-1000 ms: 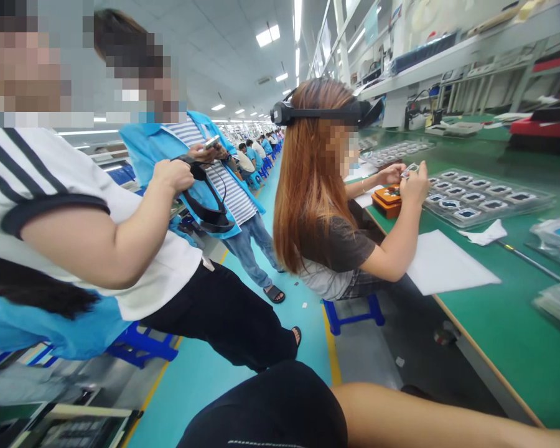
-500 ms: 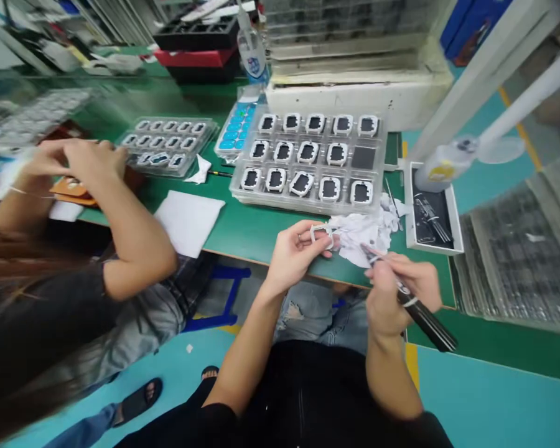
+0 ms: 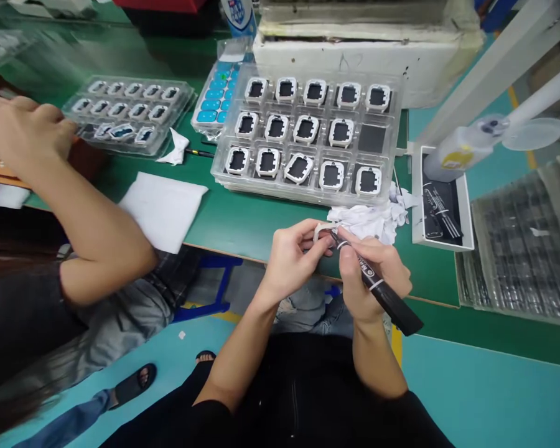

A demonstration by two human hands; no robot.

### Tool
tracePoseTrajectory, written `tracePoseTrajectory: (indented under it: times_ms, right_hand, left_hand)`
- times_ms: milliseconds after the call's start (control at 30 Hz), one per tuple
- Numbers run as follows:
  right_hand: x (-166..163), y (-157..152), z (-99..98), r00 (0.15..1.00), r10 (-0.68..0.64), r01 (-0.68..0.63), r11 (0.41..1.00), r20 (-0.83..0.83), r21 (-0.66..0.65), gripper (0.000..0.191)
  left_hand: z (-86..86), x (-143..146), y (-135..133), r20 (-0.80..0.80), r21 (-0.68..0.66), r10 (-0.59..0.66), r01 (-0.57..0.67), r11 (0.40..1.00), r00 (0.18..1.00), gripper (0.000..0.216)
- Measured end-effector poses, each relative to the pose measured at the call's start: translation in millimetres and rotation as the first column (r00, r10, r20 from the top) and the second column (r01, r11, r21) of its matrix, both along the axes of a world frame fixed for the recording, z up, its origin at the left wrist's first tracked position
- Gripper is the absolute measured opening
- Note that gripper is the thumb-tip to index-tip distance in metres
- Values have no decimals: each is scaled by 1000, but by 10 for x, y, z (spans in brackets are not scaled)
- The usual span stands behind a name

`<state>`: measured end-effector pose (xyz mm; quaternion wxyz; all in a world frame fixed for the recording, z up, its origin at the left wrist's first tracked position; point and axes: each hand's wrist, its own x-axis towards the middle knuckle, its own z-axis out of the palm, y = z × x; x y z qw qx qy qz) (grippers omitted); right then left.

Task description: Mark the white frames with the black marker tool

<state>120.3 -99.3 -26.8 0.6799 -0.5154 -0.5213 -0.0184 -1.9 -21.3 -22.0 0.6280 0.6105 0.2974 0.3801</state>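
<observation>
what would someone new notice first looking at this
A clear tray of white square frames fills the middle of the green table, one right-hand pocket bare. At the near edge the left hand pinches a single white frame while the right hand points a black marker at it. A co-worker's arm stretches over the table at left.

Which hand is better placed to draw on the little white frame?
Probably the right hand: it grips the black marker, tip at the white frame. The left hand is busy pinching that frame.
</observation>
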Motion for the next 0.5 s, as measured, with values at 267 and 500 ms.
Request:
tracePoseTrajectory:
  times_ms: [267, 500]
  right_hand:
    - [-16, 6, 20, 998, -36, 38, 998, 49, -41, 16]
    - [-13, -4, 32, 997, -47, 51, 997, 62, -61, 16]
  left_hand:
    - [6, -24, -16, -61, 103, 20, -14, 995, 998, 11]
    - [32, -17, -30, -81, 164, 42, -28, 986, 996, 11]
